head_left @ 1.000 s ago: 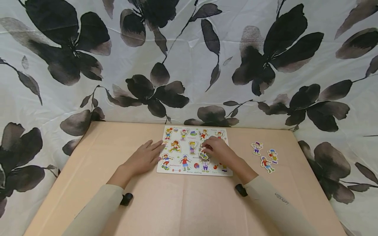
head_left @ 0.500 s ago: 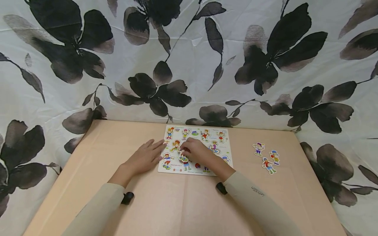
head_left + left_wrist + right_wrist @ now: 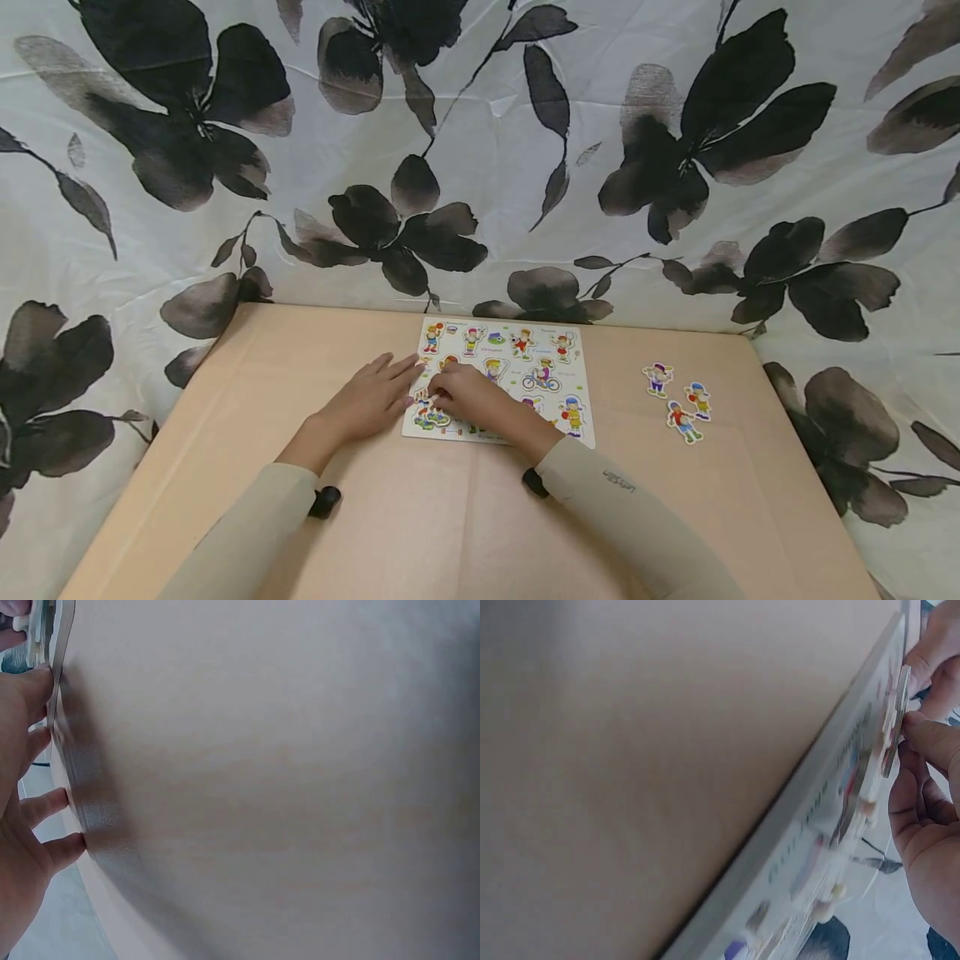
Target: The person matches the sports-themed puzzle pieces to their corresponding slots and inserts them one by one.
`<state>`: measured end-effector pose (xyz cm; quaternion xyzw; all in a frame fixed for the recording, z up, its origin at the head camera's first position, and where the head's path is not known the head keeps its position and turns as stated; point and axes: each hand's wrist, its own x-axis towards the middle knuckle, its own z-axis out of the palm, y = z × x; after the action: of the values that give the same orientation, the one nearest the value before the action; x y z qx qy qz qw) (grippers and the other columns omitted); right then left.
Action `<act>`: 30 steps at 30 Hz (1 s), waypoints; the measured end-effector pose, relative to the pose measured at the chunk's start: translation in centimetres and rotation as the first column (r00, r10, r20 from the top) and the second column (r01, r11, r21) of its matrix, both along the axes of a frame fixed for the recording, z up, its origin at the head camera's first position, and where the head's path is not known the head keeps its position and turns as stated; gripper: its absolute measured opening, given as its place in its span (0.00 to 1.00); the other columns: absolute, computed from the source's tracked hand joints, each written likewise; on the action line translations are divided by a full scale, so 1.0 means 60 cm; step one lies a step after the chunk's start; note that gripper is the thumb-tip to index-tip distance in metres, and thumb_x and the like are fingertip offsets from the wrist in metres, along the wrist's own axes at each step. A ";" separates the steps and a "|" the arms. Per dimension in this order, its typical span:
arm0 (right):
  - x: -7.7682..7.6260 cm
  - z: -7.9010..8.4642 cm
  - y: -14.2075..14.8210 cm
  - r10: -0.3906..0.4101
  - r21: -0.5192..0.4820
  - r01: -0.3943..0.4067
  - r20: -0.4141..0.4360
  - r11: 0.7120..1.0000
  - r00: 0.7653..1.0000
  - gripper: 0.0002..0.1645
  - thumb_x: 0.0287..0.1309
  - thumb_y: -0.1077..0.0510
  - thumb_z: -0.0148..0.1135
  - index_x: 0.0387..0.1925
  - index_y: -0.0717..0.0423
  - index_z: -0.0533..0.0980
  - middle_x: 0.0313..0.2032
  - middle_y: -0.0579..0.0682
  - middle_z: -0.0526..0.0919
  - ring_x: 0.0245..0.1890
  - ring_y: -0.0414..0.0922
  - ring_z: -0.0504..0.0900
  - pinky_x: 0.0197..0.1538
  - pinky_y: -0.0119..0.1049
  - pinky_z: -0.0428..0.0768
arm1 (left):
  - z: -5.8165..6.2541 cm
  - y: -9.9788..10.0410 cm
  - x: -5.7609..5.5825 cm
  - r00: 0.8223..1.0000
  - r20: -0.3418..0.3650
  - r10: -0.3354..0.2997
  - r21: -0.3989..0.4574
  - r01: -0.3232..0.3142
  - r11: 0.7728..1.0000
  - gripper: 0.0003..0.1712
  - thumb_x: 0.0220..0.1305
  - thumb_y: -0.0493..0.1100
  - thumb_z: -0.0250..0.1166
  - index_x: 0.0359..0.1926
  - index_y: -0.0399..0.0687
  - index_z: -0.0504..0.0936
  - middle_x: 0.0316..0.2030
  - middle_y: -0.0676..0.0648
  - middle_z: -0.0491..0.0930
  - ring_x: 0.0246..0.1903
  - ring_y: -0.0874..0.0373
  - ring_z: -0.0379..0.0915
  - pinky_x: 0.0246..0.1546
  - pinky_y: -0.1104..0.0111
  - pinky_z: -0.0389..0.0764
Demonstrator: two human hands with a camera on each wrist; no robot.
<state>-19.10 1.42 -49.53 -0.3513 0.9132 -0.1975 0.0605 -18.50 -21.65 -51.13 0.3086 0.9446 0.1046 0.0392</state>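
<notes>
Puzzle piece (image 3: 897, 722), thin and multicoloured, is pinched in the right hand's grip (image 3: 474, 395), left hand (image 3: 373, 393) spread.

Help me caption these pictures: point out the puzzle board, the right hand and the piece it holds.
Puzzle board (image 3: 581, 367), head view: blank right margin.
Right hand (image 3: 471, 393), head view: back of the hand.
Held piece (image 3: 897, 720), right wrist view: thin edge.

Bare hands (image 3: 367, 396), beige sleeves (image 3: 243, 525), dark lettering (image 3: 619, 481) on the right one, black camera (image 3: 325, 502) at each cuff (image 3: 298, 477).
</notes>
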 end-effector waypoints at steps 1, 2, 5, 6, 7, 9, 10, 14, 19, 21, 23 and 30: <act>0.000 -0.001 -0.003 0.003 0.005 -0.003 0.003 1.000 1.000 0.07 0.69 0.57 0.66 0.44 0.52 0.87 0.38 0.46 0.83 0.34 0.37 0.75 0.38 0.26 0.77 | 0.000 0.000 0.000 1.000 -0.003 -0.001 0.000 0.001 1.000 0.34 0.77 0.53 0.57 0.79 0.50 0.64 0.79 0.46 0.61 0.76 0.31 0.55 0.77 0.40 0.58; 0.000 -0.003 -0.005 0.006 0.015 -0.006 0.002 1.000 1.000 0.07 0.69 0.57 0.66 0.44 0.52 0.87 0.39 0.46 0.83 0.35 0.37 0.76 0.39 0.26 0.78 | -0.001 0.000 0.000 1.000 -0.003 -0.002 0.001 0.002 1.000 0.34 0.77 0.53 0.57 0.79 0.50 0.64 0.79 0.46 0.61 0.76 0.31 0.55 0.77 0.40 0.58; 0.001 -0.007 -0.011 0.005 0.032 -0.005 -0.002 0.999 1.000 0.06 0.69 0.57 0.67 0.43 0.52 0.86 0.39 0.45 0.84 0.36 0.36 0.77 0.41 0.27 0.79 | -0.001 0.000 -0.001 1.000 -0.007 -0.006 0.002 0.006 1.000 0.34 0.77 0.53 0.57 0.79 0.50 0.64 0.79 0.46 0.61 0.76 0.31 0.55 0.77 0.40 0.59; 0.002 -0.008 -0.013 0.003 0.033 -0.003 -0.005 0.999 1.000 0.06 0.68 0.57 0.67 0.43 0.52 0.86 0.39 0.46 0.84 0.36 0.37 0.77 0.41 0.27 0.79 | -0.001 0.000 0.000 1.000 -0.009 -0.008 0.005 0.008 1.000 0.34 0.77 0.53 0.57 0.78 0.50 0.65 0.79 0.46 0.61 0.76 0.31 0.55 0.77 0.40 0.59; 0.002 -0.009 -0.015 0.002 0.033 -0.001 -0.010 0.999 1.000 0.06 0.68 0.57 0.68 0.43 0.52 0.86 0.38 0.46 0.84 0.36 0.37 0.78 0.41 0.27 0.80 | -0.001 0.001 0.000 1.000 -0.012 -0.011 0.007 0.011 1.000 0.34 0.77 0.53 0.57 0.78 0.49 0.65 0.79 0.46 0.61 0.76 0.30 0.56 0.77 0.40 0.59; 0.002 -0.011 -0.018 0.003 0.025 -0.002 -0.025 1.000 1.000 0.05 0.67 0.58 0.68 0.42 0.53 0.86 0.38 0.47 0.85 0.36 0.38 0.78 0.41 0.28 0.80 | 0.000 0.000 0.000 1.000 -0.014 -0.013 0.008 0.013 1.000 0.34 0.77 0.53 0.58 0.78 0.49 0.65 0.78 0.45 0.62 0.75 0.30 0.56 0.77 0.40 0.60; 0.003 -0.012 -0.020 0.005 0.020 -0.005 -0.034 1.000 0.999 0.04 0.67 0.58 0.68 0.41 0.53 0.86 0.38 0.47 0.85 0.36 0.38 0.79 0.41 0.28 0.80 | 0.000 0.000 0.000 1.000 -0.016 -0.013 0.008 0.013 1.000 0.34 0.77 0.52 0.58 0.78 0.49 0.65 0.78 0.45 0.62 0.75 0.30 0.56 0.76 0.40 0.60; 0.002 -0.014 -0.026 0.013 0.019 -0.011 -0.066 1.000 0.998 0.04 0.66 0.59 0.68 0.40 0.53 0.86 0.37 0.47 0.85 0.36 0.39 0.79 0.42 0.30 0.80 | 0.001 -0.001 0.000 1.000 -0.019 -0.015 0.003 0.015 1.000 0.33 0.77 0.52 0.58 0.78 0.49 0.66 0.78 0.45 0.63 0.75 0.29 0.57 0.76 0.40 0.61; 0.004 -0.013 -0.030 -0.002 0.027 0.004 -0.070 1.000 0.998 0.03 0.64 0.60 0.69 0.37 0.53 0.86 0.35 0.46 0.85 0.35 0.39 0.79 0.41 0.30 0.80 | 0.001 -0.003 -0.001 1.000 -0.019 -0.013 0.003 0.013 1.000 0.33 0.77 0.52 0.57 0.78 0.49 0.66 0.78 0.45 0.63 0.75 0.29 0.57 0.77 0.40 0.60; 0.005 -0.012 -0.032 -0.015 0.035 0.018 -0.068 0.999 0.998 0.02 0.64 0.59 0.69 0.37 0.53 0.86 0.34 0.46 0.84 0.34 0.39 0.79 0.41 0.29 0.80 | 0.001 -0.003 -0.001 1.000 -0.018 -0.011 0.004 0.011 1.000 0.34 0.77 0.53 0.58 0.78 0.49 0.66 0.78 0.45 0.63 0.75 0.29 0.56 0.77 0.40 0.60; 0.006 -0.010 -0.035 -0.030 0.051 0.033 -0.066 0.998 0.997 0.03 0.64 0.58 0.70 0.36 0.52 0.85 0.34 0.46 0.84 0.34 0.38 0.79 0.39 0.29 0.80 | 0.000 -0.003 -0.001 1.000 -0.013 -0.011 0.010 0.011 1.000 0.33 0.77 0.53 0.58 0.78 0.49 0.66 0.78 0.45 0.62 0.75 0.30 0.56 0.77 0.40 0.59; 0.009 -0.010 -0.041 -0.066 0.078 0.070 -0.054 0.994 0.996 0.05 0.64 0.56 0.71 0.35 0.53 0.85 0.33 0.46 0.84 0.32 0.37 0.79 0.37 0.27 0.79 | -0.001 -0.001 -0.001 1.000 -0.023 -0.020 0.011 0.020 1.000 0.34 0.78 0.54 0.57 0.78 0.49 0.66 0.78 0.46 0.63 0.75 0.30 0.57 0.77 0.41 0.60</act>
<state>-18.54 -1.07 -50.12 -0.3224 0.9330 -0.1538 0.0445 -18.58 -21.73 -51.21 0.3193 0.9413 0.1060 0.0279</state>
